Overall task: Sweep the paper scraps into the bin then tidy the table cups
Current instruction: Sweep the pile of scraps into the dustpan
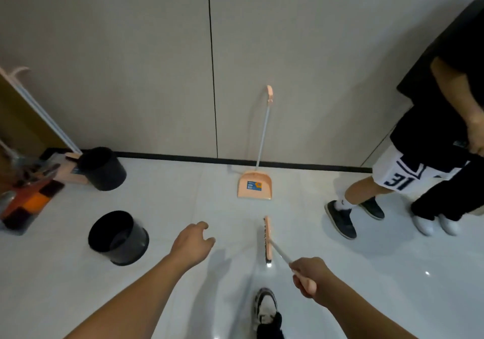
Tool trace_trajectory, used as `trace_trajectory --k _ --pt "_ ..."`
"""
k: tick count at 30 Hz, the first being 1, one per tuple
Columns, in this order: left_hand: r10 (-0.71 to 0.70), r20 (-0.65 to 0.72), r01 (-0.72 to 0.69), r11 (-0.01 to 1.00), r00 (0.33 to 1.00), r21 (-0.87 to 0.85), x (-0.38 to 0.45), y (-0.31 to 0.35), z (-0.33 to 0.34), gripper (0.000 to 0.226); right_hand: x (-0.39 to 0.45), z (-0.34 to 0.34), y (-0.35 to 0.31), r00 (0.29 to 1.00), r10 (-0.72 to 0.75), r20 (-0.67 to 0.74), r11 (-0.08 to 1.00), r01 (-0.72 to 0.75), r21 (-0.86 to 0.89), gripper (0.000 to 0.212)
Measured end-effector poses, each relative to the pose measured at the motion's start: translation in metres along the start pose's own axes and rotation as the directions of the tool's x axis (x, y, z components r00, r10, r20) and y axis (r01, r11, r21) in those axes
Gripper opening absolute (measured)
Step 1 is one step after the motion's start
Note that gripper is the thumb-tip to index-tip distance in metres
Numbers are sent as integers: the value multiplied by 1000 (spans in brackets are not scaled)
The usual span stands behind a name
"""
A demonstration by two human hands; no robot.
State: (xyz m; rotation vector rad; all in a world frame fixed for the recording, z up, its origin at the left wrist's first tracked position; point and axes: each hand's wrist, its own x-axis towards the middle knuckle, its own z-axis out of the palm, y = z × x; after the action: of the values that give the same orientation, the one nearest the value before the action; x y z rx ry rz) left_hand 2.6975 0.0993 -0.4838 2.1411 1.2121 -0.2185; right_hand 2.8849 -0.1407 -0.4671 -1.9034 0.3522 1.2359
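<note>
My right hand [310, 277] grips the white handle of a peach broom [268, 237], whose brush head rests on the glossy white floor. My left hand [192, 244] reaches forward over the floor, fingers loosely curled and apart, holding nothing. A peach long-handled dustpan [254, 188] stands against the wall ahead, beyond the broom head. A black bin [117, 237] sits on the floor left of my left hand. A second black bin [103, 168] stands farther back by the wall. I see no paper scraps and no cups in view.
Two people's legs and shoes [340, 218] stand at the right. A cluttered box of orange and dark items [28, 199] sits at the far left, with a board leaning on the wall. My own shoe [265, 307] is at the bottom.
</note>
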Motion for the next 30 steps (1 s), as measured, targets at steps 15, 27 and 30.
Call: trace_trajectory --k 15,27,30 --pt "98 50 -106 975 994 196 342 191 -97 53 213 33 -269 932 288 219 943 -316 107 15" --pt "383 131 -403 830 915 385 562 324 -146 64 308 43 -380 918 325 229 813 -395 428 28" --pt "509 205 -534 665 836 522 617 350 -148 77 328 57 -391 915 358 188 778 -403 482 30"
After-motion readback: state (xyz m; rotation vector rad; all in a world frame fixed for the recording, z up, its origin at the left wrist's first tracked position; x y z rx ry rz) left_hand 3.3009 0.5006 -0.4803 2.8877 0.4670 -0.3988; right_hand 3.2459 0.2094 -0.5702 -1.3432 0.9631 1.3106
